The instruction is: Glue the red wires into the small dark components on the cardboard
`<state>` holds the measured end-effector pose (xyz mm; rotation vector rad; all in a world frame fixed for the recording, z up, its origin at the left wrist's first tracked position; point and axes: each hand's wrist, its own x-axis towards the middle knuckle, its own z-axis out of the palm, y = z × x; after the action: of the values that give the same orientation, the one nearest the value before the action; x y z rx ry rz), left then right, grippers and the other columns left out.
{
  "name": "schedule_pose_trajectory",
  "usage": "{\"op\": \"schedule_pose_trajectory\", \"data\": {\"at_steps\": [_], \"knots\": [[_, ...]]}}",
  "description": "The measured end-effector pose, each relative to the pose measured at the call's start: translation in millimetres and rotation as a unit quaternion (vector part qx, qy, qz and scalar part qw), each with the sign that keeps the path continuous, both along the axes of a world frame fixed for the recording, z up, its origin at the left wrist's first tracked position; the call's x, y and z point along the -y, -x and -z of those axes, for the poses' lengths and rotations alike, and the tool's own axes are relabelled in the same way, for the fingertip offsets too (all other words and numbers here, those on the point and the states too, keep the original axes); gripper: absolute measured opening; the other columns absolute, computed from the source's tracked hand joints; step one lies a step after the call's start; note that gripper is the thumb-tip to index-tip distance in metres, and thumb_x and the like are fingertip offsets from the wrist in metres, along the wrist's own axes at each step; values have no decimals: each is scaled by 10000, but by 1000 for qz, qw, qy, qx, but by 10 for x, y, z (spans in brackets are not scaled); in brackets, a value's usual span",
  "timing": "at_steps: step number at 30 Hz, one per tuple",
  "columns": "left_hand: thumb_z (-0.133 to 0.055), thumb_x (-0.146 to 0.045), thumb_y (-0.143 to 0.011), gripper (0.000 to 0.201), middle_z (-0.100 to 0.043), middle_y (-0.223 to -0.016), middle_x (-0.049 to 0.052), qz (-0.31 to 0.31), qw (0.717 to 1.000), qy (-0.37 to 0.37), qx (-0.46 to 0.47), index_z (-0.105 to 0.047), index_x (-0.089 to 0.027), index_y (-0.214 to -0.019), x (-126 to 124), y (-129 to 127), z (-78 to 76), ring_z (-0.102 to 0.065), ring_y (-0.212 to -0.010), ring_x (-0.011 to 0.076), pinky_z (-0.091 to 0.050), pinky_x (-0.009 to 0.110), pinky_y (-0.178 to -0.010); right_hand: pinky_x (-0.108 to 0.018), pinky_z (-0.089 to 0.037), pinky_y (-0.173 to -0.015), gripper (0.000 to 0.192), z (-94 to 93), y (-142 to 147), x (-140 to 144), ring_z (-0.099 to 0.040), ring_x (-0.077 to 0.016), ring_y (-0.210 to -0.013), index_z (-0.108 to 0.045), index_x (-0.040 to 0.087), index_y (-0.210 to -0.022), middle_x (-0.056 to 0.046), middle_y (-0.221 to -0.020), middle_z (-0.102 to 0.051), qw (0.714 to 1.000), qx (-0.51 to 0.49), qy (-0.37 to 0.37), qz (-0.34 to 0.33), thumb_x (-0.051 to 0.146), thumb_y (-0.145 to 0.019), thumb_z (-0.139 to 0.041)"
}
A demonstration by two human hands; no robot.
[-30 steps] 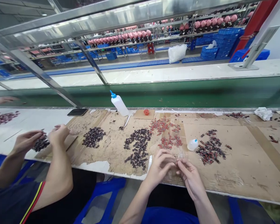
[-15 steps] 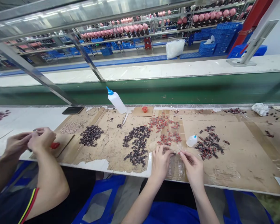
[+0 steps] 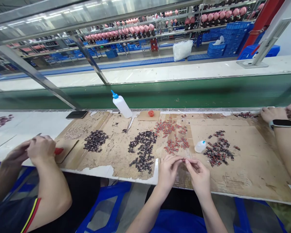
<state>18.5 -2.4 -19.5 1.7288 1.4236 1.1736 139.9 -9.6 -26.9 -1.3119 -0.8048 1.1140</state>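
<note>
Worktop (image 3: 244,181) covered in brown cardboard; its near edge runs just under my wrists, its far edge meets the green conveyor belt (image 3: 184,94); bare cardboard to the right of my hands is the widest free patch; a co-worker's forearm with a smartwatch (image 3: 281,123) comes in at the far right; to the left another person's hands (image 3: 34,150) work close together at the near edge.

My left hand (image 3: 168,170) and right hand (image 3: 199,174) meet over the near edge, fingertips pinched together on one small red-and-dark piece (image 3: 183,160); it sits between the two thumbs, too small to make out further.

Directly beyond my hands lies the red pile (image 3: 174,137); to the left of it, the dark pile (image 3: 143,150), with a second dark pile (image 3: 95,140) further left; right of my hands, the mixed red-and-dark pile (image 3: 218,150), with the small white bottle (image 3: 200,146) lying just beside it, close to my right hand; the tall white squeeze bottle (image 3: 122,105) with blue cap leans at the far edge, well apart from my hands; a small red cap (image 3: 150,113) sits on a cardboard square right of it.
</note>
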Motion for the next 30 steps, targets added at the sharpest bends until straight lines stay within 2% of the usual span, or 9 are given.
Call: {"op": "schedule_pose_trajectory", "data": {"at_steps": [8, 15, 20, 24, 30], "knots": [[-562, -270, -914, 189, -754, -881, 58, -4, 999, 5, 49, -742, -214, -912, 44, 7, -68, -651, -854, 201, -519, 342, -795, -400, -599, -776, 433, -53, 10, 19, -718, -233, -753, -702, 182, -722, -77, -737, -735, 1000, 22, -8, -11, 598, -618, -762], [-598, -239, -858, 153, -748, -894, 74, -1, 990, 78, 115, -736, -183, -891, 47, 4, -136, -661, -893, 198, -527, 323, -831, -400, -600, -790, 390, -51, 0, 42, -721, -241, -776, -722, 179, -760, -88, -790, -747, 997, 65, -48, -20, 563, -692, -727], [-587, -217, -822, 129, -727, -873, 62, -23, 990, 93, 105, -703, -181, -866, 62, -19, -110, -647, -882, 195, -511, 319, -822, -384, -603, -782, 341, -31, -52, 52, -727, -242, -768, -746, 182, -784, -91, -816, -757, 993, 94, -56, -47, 516, -726, -717], [-586, -205, -807, 111, -713, -873, 51, -21, 989, 114, 91, -681, -184, -861, 69, -16, -78, -633, -884, 196, -496, 321, -820, -366, -615, -735, 309, -17, -94, 33, -728, -232, -712, -749, 181, -767, -91, -796, -760, 993, 80, -43, -76, 477, -679, -765], [-579, -182, -814, 110, -705, -882, 58, -9, 992, 100, 76, -678, -178, -862, 79, -62, -79, -624, -889, 200, -492, 321, -824, -317, -622, -633, 356, -28, -77, 7, -713, -203, -644, -738, 168, -790, -78, -715, -745, 997, 45, -59, -25, 453, -595, -824]]}}
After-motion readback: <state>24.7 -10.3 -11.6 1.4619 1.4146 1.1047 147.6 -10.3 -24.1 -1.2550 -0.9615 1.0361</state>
